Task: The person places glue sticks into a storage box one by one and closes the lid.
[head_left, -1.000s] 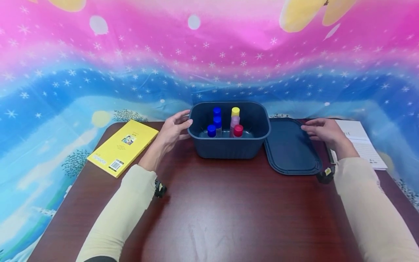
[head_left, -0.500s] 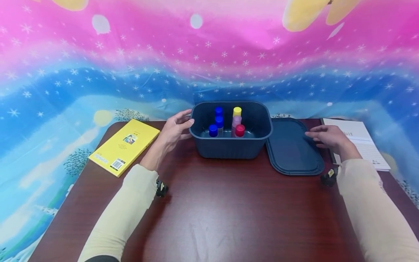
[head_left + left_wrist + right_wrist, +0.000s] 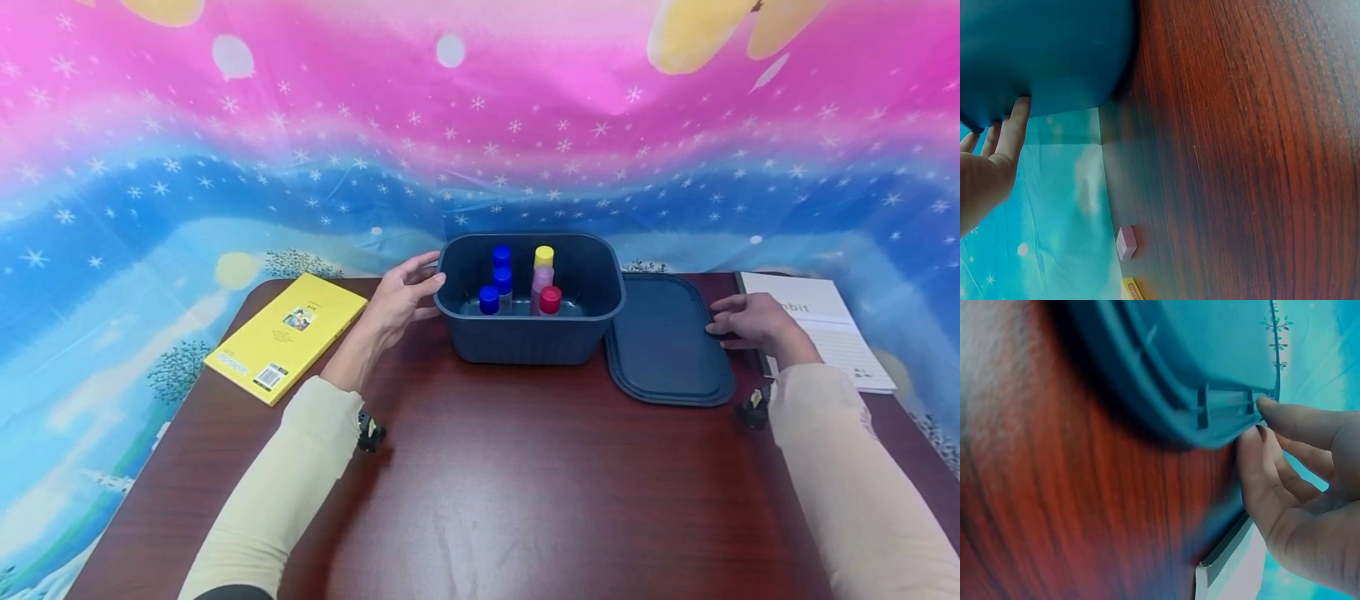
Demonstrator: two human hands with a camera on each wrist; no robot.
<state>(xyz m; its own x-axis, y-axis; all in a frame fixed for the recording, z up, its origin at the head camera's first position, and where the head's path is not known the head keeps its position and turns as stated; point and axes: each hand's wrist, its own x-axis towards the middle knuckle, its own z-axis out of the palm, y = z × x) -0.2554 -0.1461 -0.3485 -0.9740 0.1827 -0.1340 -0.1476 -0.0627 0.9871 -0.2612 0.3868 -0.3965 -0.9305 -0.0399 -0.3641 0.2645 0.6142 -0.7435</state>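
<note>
A dark blue-grey plastic box (image 3: 522,342) stands uncovered at the back middle of the table. Inside it several small bottles (image 3: 542,287) stand in two rows, with blue, yellow, pink and red tops. My left hand (image 3: 397,300) is at the box's left end; in the left wrist view its extended fingertips (image 3: 1021,106) touch the box wall. Just right of the box lies its matching lid (image 3: 667,342), partly behind the box. My right hand (image 3: 757,325) pinches the lid's right edge, thumb on the upper face and fingers beneath, as the right wrist view shows.
A yellow book (image 3: 288,337) lies at the left, beside my left forearm. Right of the lid, a white notebook (image 3: 825,325) is partly covered by my right hand. The left wrist view shows a small pink block (image 3: 1127,242) near the table's edge. A patterned cloth (image 3: 480,125) hangs behind.
My right hand first drew back slightly to the right, then lowered to the lid's right edge and took hold. The lid has shifted a little left. My left hand has stayed at the box.
</note>
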